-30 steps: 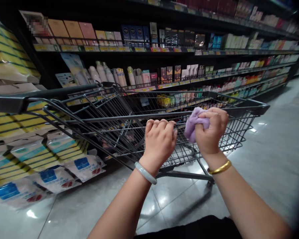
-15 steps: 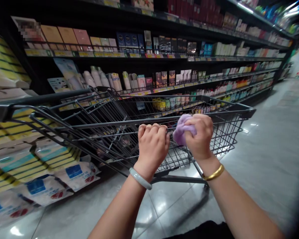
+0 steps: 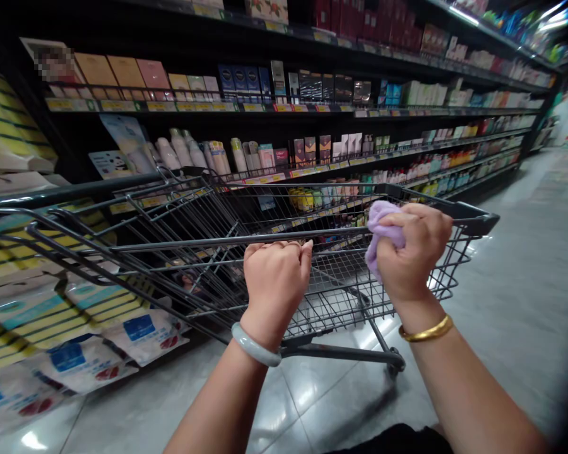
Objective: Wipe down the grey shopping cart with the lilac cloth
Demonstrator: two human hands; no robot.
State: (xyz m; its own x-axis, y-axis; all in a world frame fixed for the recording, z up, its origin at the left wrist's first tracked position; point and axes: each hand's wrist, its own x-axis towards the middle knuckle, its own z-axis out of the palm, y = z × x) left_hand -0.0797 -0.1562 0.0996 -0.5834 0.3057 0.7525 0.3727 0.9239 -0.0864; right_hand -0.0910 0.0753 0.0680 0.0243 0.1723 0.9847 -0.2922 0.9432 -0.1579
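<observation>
A dark wire shopping cart (image 3: 180, 221) stands in front of me in a shop aisle. My left hand (image 3: 275, 280), with a pale bangle on the wrist, is closed round the cart's handle bar (image 3: 208, 241). My right hand (image 3: 413, 252), with a gold bangle, is closed on a crumpled purple cloth (image 3: 381, 232) and presses it against the same bar, further right. The cart's basket looks empty.
Dark shelves (image 3: 312, 110) full of boxes, bottles and tubes run along the left and far side. Stacked packs (image 3: 80, 328) in white, blue and yellow lie low at the left. A shiny grey tiled floor (image 3: 511, 302) stretches to the right.
My right hand with the purple cloth has slid to the right along the handle bar, away from my left hand. The cart and view have shifted slightly.
</observation>
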